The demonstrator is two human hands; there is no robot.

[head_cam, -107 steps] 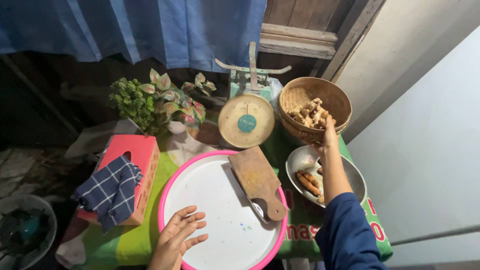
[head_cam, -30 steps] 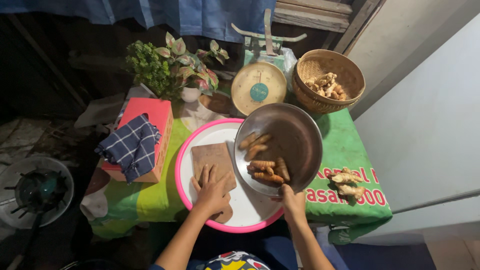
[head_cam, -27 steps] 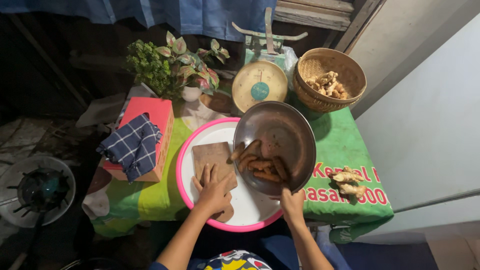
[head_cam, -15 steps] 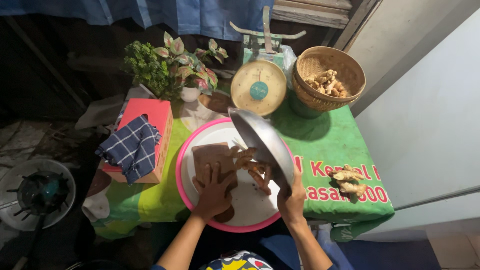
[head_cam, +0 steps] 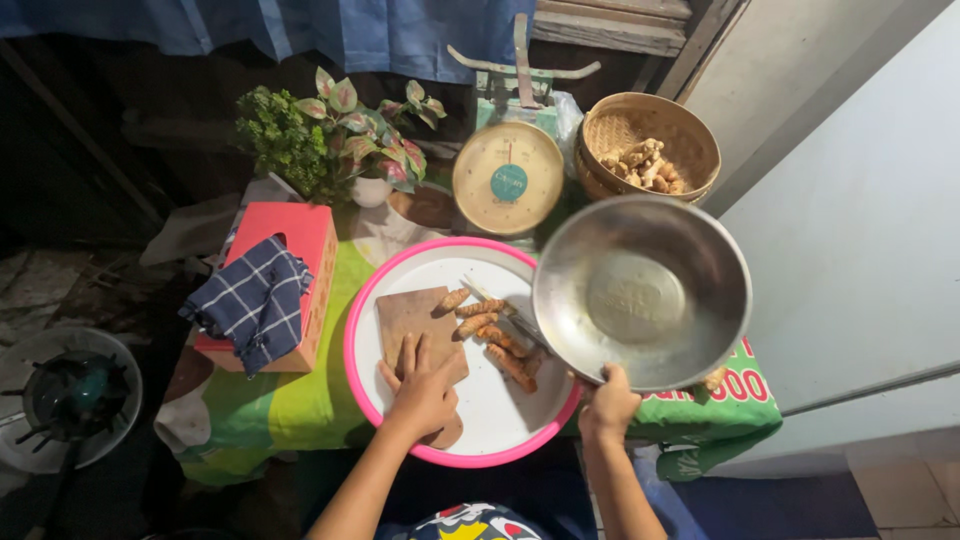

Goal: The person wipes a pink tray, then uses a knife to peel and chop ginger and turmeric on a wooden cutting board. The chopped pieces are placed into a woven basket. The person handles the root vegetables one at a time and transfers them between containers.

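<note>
- Steel bowl (head_cam: 641, 292), empty, is held up by its near rim in the right hand (head_cam: 607, 403), fingers closed on the edge; it hangs over the tray's right side and the green cloth (head_cam: 300, 410).
- Left hand (head_cam: 422, 388) lies flat, fingers spread, on the wooden board (head_cam: 412, 318), gripping nothing.
- Board sits in the pink-rimmed white tray (head_cam: 500, 410).
- Brown roots (head_cam: 490, 335) lie loose on the tray just right of the board, beside a knife (head_cam: 505, 308).
- Behind stand a scale (head_cam: 508, 178), a basket (head_cam: 690, 150) of roots and a plant (head_cam: 330, 130).

Head camera looks down (steeply) at table (head_cam: 300, 420)
</note>
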